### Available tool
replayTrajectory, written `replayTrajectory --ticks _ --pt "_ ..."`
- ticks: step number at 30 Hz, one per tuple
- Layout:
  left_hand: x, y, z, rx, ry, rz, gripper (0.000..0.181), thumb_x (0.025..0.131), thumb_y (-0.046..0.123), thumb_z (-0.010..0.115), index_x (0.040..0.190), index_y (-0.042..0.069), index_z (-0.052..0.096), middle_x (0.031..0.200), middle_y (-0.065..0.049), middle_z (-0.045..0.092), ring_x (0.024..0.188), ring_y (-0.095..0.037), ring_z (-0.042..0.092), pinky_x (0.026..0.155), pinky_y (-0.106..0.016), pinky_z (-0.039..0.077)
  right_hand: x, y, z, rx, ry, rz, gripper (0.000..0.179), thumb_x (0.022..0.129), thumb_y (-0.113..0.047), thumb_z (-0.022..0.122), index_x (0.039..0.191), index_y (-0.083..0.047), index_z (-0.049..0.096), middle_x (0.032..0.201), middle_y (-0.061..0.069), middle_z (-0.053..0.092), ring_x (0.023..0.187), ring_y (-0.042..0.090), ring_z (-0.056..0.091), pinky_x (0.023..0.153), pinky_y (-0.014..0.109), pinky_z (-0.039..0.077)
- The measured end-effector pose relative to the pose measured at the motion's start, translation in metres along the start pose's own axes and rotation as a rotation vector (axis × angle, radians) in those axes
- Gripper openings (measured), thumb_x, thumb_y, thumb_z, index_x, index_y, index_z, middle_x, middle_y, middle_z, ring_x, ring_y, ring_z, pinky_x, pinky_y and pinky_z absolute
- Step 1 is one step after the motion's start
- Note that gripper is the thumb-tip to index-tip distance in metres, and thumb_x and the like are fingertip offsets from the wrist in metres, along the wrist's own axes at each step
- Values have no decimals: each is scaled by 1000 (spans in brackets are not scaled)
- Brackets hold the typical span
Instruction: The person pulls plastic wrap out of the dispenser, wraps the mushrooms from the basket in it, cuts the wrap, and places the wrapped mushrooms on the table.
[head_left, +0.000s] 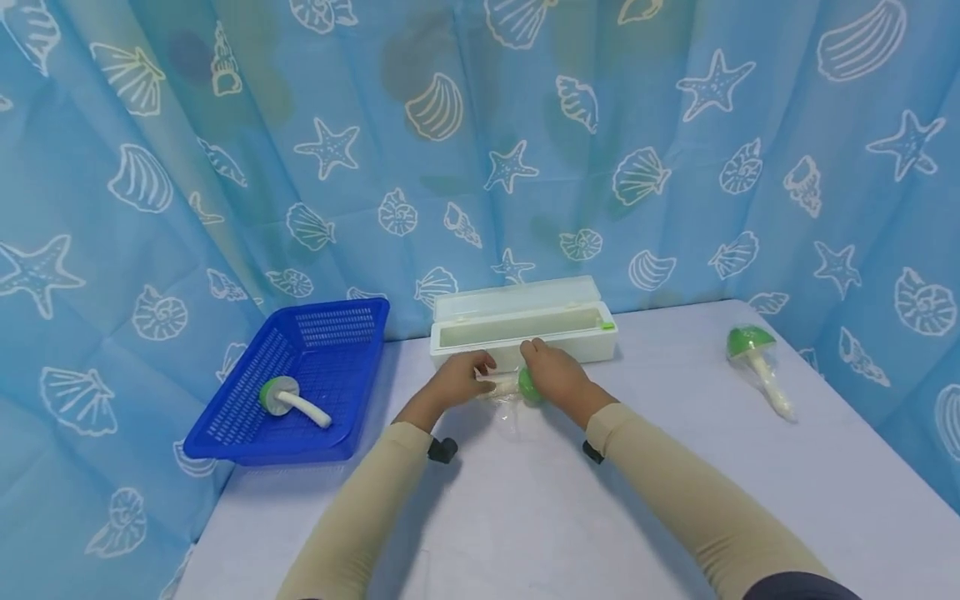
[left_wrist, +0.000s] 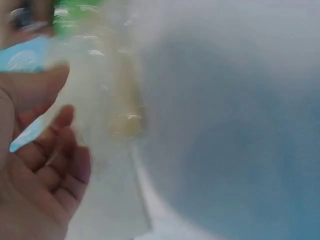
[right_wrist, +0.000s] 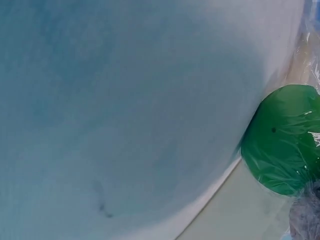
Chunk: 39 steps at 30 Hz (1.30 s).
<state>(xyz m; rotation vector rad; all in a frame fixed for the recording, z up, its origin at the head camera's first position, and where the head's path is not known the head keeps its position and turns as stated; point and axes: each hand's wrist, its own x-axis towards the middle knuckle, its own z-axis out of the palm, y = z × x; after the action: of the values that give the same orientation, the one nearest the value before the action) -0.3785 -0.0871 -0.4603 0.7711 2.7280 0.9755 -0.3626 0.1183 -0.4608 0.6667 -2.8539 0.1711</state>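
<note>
A mushroom-shaped thing in clear plastic film, with a green cap (head_left: pixel 529 387) and pale stalk (head_left: pixel 504 384), is between the two hands, before a long white box (head_left: pixel 525 352). My right hand (head_left: pixel 561 382) is at the cap end, fingertips pinching the film (right_wrist: pixel 300 182) gathered beside the green dome. My left hand (head_left: pixel 453 385) is by the stalk. In the left wrist view its thumb and loosely bent fingers (left_wrist: pixel 62 145) stand apart, with nothing seen gripped between them; the stalk is blurred there.
Another green-capped thing (head_left: pixel 288 397) with a white stalk lies in a blue basket (head_left: pixel 367 367) at left. A film-wrapped one (head_left: pixel 761 367) lies at right on the white tabletop (head_left: pixel 675 392). The box's lid (head_left: pixel 517 300) is raised. A patterned curtain (head_left: pixel 480 217) hangs behind.
</note>
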Motion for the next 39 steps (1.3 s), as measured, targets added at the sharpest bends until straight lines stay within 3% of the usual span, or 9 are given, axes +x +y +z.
replayTrajectory --ticks 2,6,9,13,21,24,29,35,39 --pt "6 -4 6 241 23 5 41 85 19 76 122 8 63 109 -6 65 98 -19 60 86 -34 48 1 2 -1 1 -3 14 22 95 1 57 113 -2 44 104 13 53 78 25 61 72 34 54" --pt "8 -4 18 406 -1 -8 38 85 24 74 119 8 66 105 -3 69 97 -19 62 89 -35 47 2 6 -5 163 -19 134 10 101 -10 51 109 -5 47 101 12 57 81 26 62 71 36 53" --pt "2 1 18 394 10 -15 26 90 22 68 110 5 70 97 -4 69 88 -18 62 84 -35 49 0 9 -12 327 -18 238 12 104 -19 45 104 -7 49 89 8 58 74 23 58 63 36 50" --pt "-4 11 14 360 -31 -16 25 92 23 64 107 5 71 92 -2 68 79 -15 59 76 -33 50 -11 15 -20 410 23 201 18 101 -23 52 99 -6 57 82 4 58 71 19 55 61 35 46" --pt "-7 18 12 271 -96 -65 23 92 22 63 99 2 73 83 -1 67 70 -13 57 66 -30 49 -35 17 -15 221 158 -159 10 94 -16 66 96 -8 72 85 -3 57 75 11 55 69 31 49" --pt "-9 14 16 247 -97 -81 21 92 21 63 95 3 73 77 0 65 66 -13 56 63 -29 48 -36 14 -12 208 112 -185 18 96 -15 62 109 -5 70 87 -2 57 75 11 53 68 30 47" --pt "-13 9 20 166 -108 -101 21 92 20 62 87 4 73 65 2 59 58 -12 52 55 -28 45 -36 7 -6 -7 65 -331 33 99 -6 54 130 3 59 93 6 49 75 14 46 66 30 44" --pt "-17 9 18 47 -105 -119 22 92 21 63 84 3 74 61 1 59 54 -12 51 51 -26 44 -39 2 -4 -292 155 -413 36 97 -6 59 131 3 56 107 14 50 83 22 50 71 34 47" --pt "-20 7 18 8 -106 -106 23 92 22 63 86 3 73 61 2 58 56 -11 51 51 -25 43 -44 -3 -8 -332 155 -411 34 93 -5 64 124 7 58 111 16 53 94 27 54 81 36 49"
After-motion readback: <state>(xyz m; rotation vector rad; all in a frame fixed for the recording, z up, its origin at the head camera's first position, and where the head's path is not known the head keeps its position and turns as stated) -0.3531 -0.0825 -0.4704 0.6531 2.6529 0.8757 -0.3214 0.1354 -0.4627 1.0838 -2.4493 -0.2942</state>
